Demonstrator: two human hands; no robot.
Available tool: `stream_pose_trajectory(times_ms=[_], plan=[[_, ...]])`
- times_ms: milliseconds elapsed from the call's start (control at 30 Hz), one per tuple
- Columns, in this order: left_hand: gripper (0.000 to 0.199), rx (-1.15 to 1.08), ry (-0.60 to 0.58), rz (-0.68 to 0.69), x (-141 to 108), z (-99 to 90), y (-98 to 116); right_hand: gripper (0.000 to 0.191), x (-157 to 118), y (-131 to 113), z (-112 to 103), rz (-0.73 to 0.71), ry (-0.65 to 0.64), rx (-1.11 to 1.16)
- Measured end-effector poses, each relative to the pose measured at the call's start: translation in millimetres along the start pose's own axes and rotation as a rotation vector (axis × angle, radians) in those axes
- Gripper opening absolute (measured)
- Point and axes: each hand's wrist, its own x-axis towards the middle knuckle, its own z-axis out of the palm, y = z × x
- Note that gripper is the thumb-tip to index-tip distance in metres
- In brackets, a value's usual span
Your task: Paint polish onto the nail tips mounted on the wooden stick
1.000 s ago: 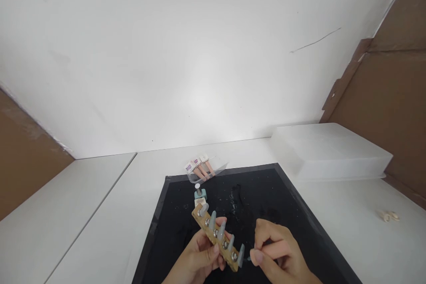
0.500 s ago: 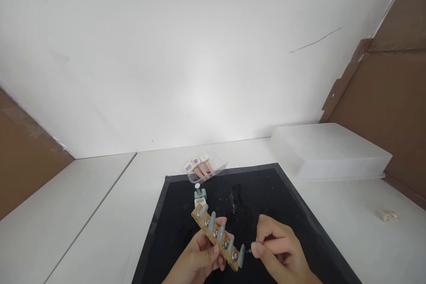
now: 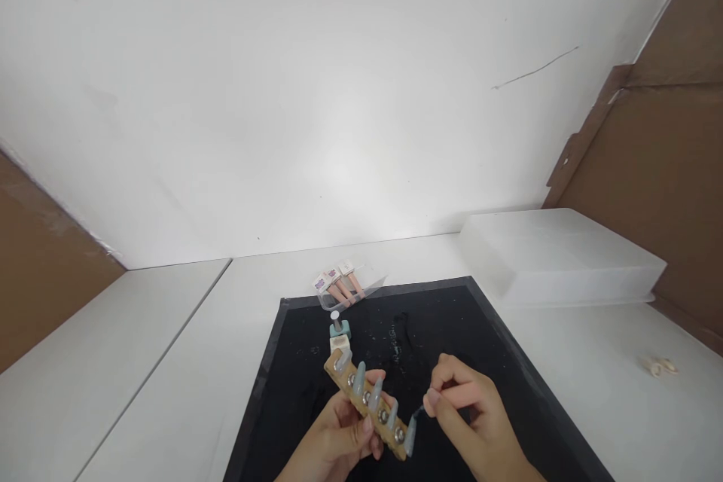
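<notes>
My left hand [image 3: 344, 433] grips a wooden nail stand [image 3: 367, 408], a slanted strip with a row of round metal studs. Several pointed grey-blue false nails [image 3: 376, 394] stick up from it. My right hand [image 3: 474, 414] pinches a nail polish brush by its thick pink handle [image 3: 460, 395]. The dark brush tip [image 3: 418, 412] is at the tip of the lowest false nail [image 3: 410, 437], at the strip's near right end; whether they touch I cannot tell. Just beyond the strip's far end stands a small teal and white item [image 3: 340, 331] with a metal post.
A black mat [image 3: 440, 316] lies under my hands on the white table [image 3: 186, 361]. At its back edge, a clear tray [image 3: 373, 286] holds pink-handled bottles with labels. A translucent white bin [image 3: 565, 256] sits at the right, and small beige rings [image 3: 658, 367] lie nearer.
My right hand has shifted slightly up and left, taking the brush tip from the lowest false nail's side towards its tip. My left hand and the nail stand have barely moved.
</notes>
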Motion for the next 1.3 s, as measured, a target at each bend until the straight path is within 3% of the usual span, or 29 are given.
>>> stream_pose_trajectory(times_ms=[167, 533, 700, 833, 1000, 1300], plan=[[0.044, -0.005, 0.003, -0.005, -1, -1.7, 1, 0.035, 1, -1, 0, -0.004, 0.088, 0.047], [0.044, 0.004, 0.006, 0.012, -1, -0.5, 2, 0.037, 3, -9, -1, 0.003, 0.060, 0.071], [0.042, 0.001, 0.021, 0.005, -1, 1.6, 4, 0.034, 3, -12, -4, -0.035, -0.037, 0.102], [0.041, -0.004, 0.016, 0.012, 1, 4.5, 5, 0.022, 2, -13, -6, 0.015, -0.115, 0.121], [0.040, 0.002, 0.008, 0.019, 1, 7.4, 5, 0.021, 2, -11, -5, 0.036, -0.162, 0.064], [0.043, 0.010, -0.001, 0.010, -1, 3.8, 2, 0.031, 3, -2, -1, 0.070, -0.002, 0.039]])
